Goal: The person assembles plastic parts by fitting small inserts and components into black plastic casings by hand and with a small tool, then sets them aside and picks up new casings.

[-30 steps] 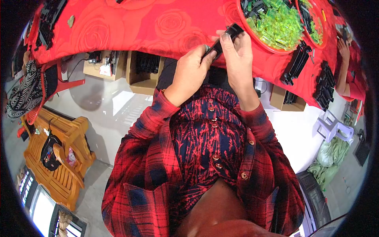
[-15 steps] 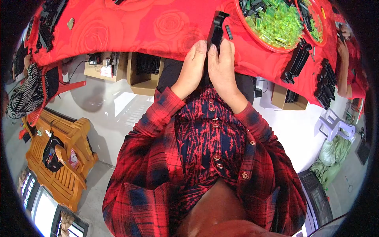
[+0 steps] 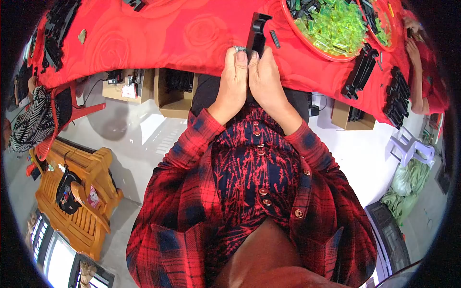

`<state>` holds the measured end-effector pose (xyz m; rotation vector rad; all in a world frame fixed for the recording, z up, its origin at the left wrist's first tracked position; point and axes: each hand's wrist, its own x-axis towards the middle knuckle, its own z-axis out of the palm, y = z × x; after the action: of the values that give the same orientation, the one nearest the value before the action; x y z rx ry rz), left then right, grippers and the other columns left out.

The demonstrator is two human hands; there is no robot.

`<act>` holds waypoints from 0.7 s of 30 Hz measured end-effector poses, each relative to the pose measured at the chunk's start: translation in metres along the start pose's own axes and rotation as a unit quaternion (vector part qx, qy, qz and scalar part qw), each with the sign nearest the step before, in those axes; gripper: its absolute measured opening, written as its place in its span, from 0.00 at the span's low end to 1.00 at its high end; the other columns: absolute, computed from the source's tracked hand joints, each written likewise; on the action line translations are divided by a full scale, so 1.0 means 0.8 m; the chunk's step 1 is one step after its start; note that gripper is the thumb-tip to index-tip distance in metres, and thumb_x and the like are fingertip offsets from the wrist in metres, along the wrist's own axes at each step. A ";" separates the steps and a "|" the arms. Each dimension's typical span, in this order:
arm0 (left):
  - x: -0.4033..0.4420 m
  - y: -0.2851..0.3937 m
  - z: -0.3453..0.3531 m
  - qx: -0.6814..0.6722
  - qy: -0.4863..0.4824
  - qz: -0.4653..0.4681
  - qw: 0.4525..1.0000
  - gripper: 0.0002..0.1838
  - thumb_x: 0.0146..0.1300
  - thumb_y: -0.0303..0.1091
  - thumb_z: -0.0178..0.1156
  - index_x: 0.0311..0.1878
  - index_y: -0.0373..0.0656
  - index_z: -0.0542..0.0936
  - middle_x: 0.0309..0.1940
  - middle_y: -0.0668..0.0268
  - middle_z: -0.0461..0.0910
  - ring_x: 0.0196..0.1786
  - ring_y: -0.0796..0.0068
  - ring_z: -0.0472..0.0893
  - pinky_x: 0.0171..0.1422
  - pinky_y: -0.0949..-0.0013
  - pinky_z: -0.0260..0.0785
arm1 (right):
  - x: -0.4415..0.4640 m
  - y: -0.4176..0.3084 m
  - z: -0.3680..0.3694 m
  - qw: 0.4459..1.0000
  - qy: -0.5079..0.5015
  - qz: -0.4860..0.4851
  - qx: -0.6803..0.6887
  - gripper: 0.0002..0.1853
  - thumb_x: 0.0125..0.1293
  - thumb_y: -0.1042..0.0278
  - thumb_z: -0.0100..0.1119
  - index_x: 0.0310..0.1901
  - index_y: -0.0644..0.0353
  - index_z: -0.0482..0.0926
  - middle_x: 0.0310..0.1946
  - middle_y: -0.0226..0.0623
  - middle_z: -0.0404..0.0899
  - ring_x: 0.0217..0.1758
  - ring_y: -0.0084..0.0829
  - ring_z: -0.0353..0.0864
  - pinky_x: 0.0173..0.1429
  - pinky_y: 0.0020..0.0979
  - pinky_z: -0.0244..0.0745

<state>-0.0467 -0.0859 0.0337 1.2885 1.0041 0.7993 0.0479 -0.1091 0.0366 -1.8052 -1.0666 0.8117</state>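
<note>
A long black plastic part (image 3: 257,34) stands out from between my two hands, over the front edge of the red tablecloth. My left hand (image 3: 234,79) is closed on its left side, with the thumb along it. On the other side my right hand (image 3: 267,79) presses against the same part, thumb next to the left one. The lower end of the part is hidden by the hands. A small dark strip (image 3: 274,39) lies on the cloth just right of it. Further right is a red basin (image 3: 321,54) with yellow-green and black pieces.
Black parts lie at the right (image 3: 361,71) and far left (image 3: 60,33) of the table. A second basin (image 3: 393,36) stands beside the first. Cardboard boxes (image 3: 174,109) sit below the table edge. Another person's arm (image 3: 417,72) shows at the far right.
Both hands have drawn together and the black part has swung from a slant to nearly upright between them. The small dark strip, hidden in the earliest frame, now shows on the cloth.
</note>
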 end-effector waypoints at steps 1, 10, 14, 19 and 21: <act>0.000 -0.002 0.000 -0.016 0.004 0.007 1.000 0.20 0.81 0.48 0.37 0.48 0.40 0.68 0.39 0.67 0.68 0.43 0.75 0.68 0.54 0.70 0.64 | 0.000 -0.001 0.000 1.000 0.002 0.000 -0.001 0.13 0.75 0.67 0.47 0.44 0.73 0.69 0.35 0.62 0.74 0.44 0.57 0.76 0.48 0.49 0.69; 0.003 -0.008 0.002 0.005 -0.006 0.037 0.999 0.19 0.81 0.48 0.37 0.49 0.40 0.66 0.37 0.61 0.71 0.41 0.70 0.72 0.50 0.66 0.68 | 0.001 0.000 0.004 0.999 0.028 -0.020 0.010 0.12 0.74 0.69 0.46 0.43 0.74 0.69 0.34 0.60 0.73 0.41 0.57 0.76 0.46 0.49 0.69; 0.001 -0.004 0.005 0.012 -0.012 0.013 1.000 0.19 0.81 0.47 0.37 0.50 0.39 0.66 0.37 0.60 0.71 0.42 0.71 0.72 0.51 0.65 0.68 | 0.001 0.001 0.001 1.000 0.009 0.002 0.023 0.12 0.75 0.69 0.46 0.45 0.73 0.69 0.34 0.59 0.73 0.41 0.58 0.76 0.47 0.49 0.69; 0.003 -0.007 0.012 -0.117 0.014 -0.043 0.992 0.17 0.81 0.45 0.39 0.50 0.42 0.71 0.41 0.67 0.72 0.47 0.77 0.70 0.58 0.70 0.64 | 0.009 0.020 -0.007 0.995 0.007 -0.101 0.023 0.11 0.75 0.67 0.48 0.47 0.69 0.70 0.33 0.54 0.74 0.32 0.48 0.79 0.37 0.45 0.73; 0.005 -0.009 0.003 -0.095 0.014 -0.027 0.995 0.16 0.81 0.46 0.41 0.51 0.44 0.72 0.41 0.68 0.74 0.44 0.79 0.73 0.49 0.72 0.69 | 0.003 -0.008 -0.025 0.982 -0.055 0.093 0.155 0.14 0.75 0.65 0.49 0.52 0.68 0.68 0.34 0.45 0.74 0.23 0.33 0.77 0.23 0.35 0.73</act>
<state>-0.0435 -0.0844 0.0256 1.0860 0.9572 0.8513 0.0637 -0.1126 0.0503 -1.6227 -0.7940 1.1356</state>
